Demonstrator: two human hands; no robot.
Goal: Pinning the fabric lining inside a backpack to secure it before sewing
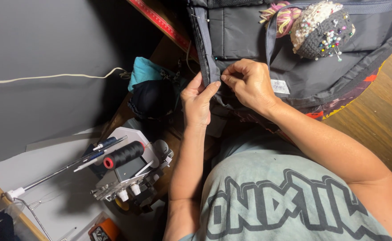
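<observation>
A dark grey fabric bag piece (249, 31) with a zipper lies on the wooden table (383, 116) in front of me. My left hand (198, 100) pinches the grey fabric strip (207, 53) at the bag's left edge between thumb and fingers. My right hand (249, 82) is closed on the same edge just to the right, fingertips meeting the left thumb; whether it holds a pin is too small to tell. A round crocheted pincushion (321, 29) full of coloured pins sits on the bag at upper right.
A grey sewing machine (133, 174) with a black thread spool (123, 155) stands at lower left. A red measuring tape (160, 22) runs along the table edge. Teal and black cloth (149, 87) is heaped left of my hands. A white cord (49, 76) crosses the grey wall.
</observation>
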